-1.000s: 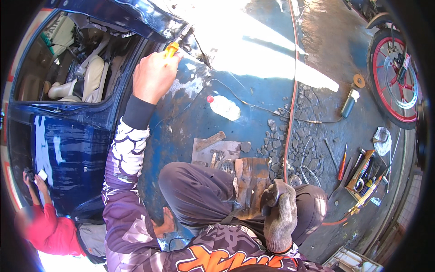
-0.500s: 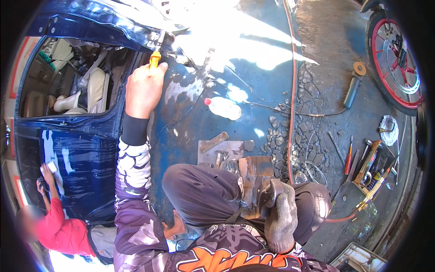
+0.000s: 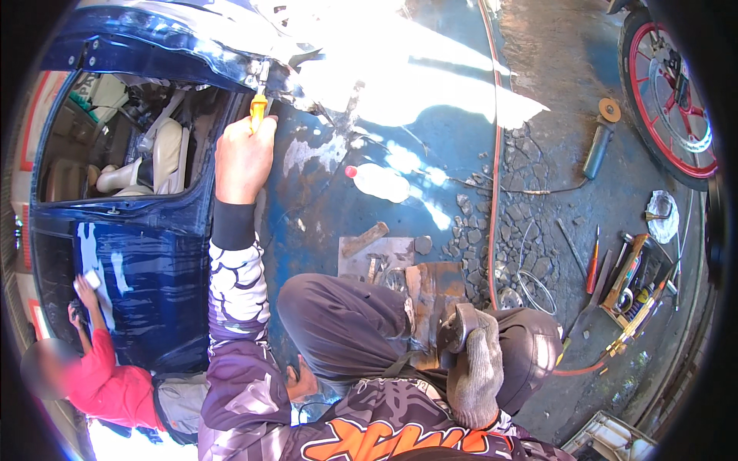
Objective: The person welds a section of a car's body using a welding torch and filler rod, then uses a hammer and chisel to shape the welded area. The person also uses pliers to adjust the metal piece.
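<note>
My bare left hand (image 3: 244,160) is stretched forward, its fingers wrapped around the yellow handle of a tool (image 3: 259,105) with a flat metal shank, like a chisel or screwdriver. The shank's end meets the crumpled edge of the blue car body (image 3: 165,58), above the door window; glare hides the exact contact. Over my lap, my right hand (image 3: 477,373) wears a grey knitted glove and is closed around a dark, rounded metal tool (image 3: 461,324). Whether that is a hammer head cannot be made out.
A person in red (image 3: 115,392) works at the blue car door on the left. A plastic bottle (image 3: 380,184), a hose (image 3: 496,192), an angle grinder (image 3: 598,150), a toolbox (image 3: 634,284) and broken rubble (image 3: 469,230) lie around. A red-rimmed wheel (image 3: 669,100) stands at right.
My left hand and the yellow-handled tool have shifted very slightly, with the forearm a bit to the right. The view has tilted a little. My right hand stays over my lap.
</note>
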